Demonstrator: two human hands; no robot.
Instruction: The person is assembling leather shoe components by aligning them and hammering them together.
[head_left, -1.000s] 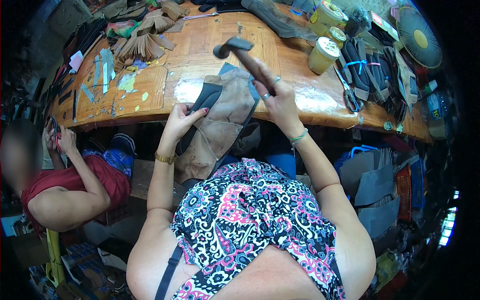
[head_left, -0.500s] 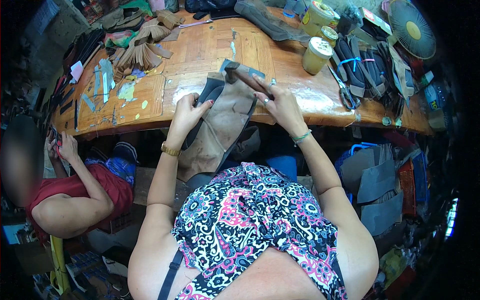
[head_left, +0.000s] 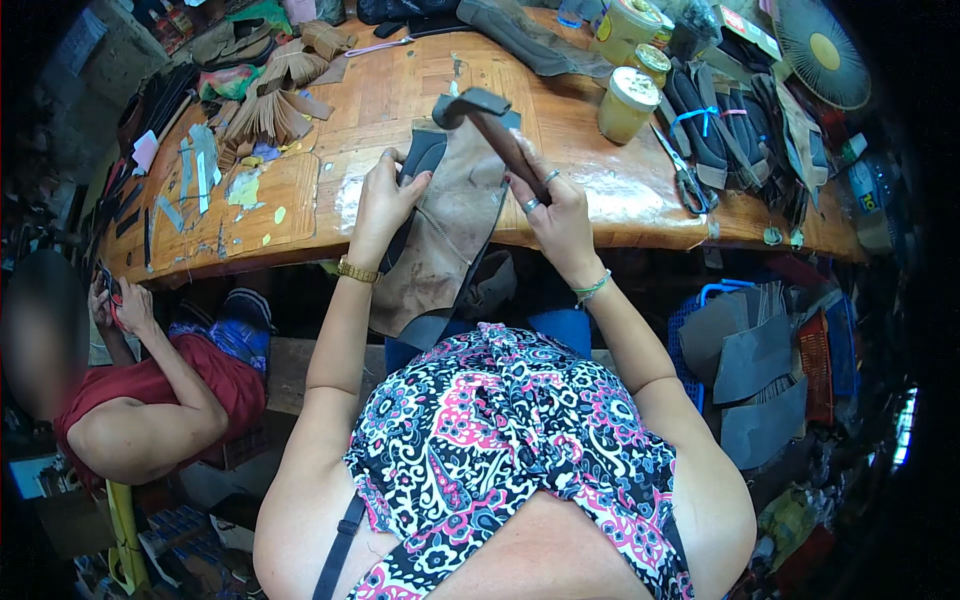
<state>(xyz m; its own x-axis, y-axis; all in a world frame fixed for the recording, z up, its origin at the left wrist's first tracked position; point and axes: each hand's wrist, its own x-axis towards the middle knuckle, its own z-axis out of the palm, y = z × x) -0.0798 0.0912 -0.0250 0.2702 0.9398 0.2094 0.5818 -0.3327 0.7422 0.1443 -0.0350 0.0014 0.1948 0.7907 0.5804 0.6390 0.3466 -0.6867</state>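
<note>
Hammer (head_left: 495, 132) has come up since the last frame: its head was down at the top end of the brown piece (head_left: 447, 212), now it's higher in the frame, tilted, handle running down to the right. Brown piece has shifted slightly right in view. Right hand (head_left: 562, 215), centre-right of frame, is closed round the handle. Left hand (head_left: 388, 205), left of centre, is nearly closed, thumb over the dark padded strip (head_left: 426, 160) along the brown piece's left edge; its other fingertips are mostly hidden. Brown piece sits mid-frame, upper end over the table (head_left: 385, 85), lower end hanging past the near edge toward the lap. Hammer head overlaps its top in view; can't tell the gap. Upper right: jar (head_left: 628, 106) with a pale lid, scissors (head_left: 688, 185) on the table. Left edge: co-worker (head_left: 190, 365), dark red top, hands raised.
</note>
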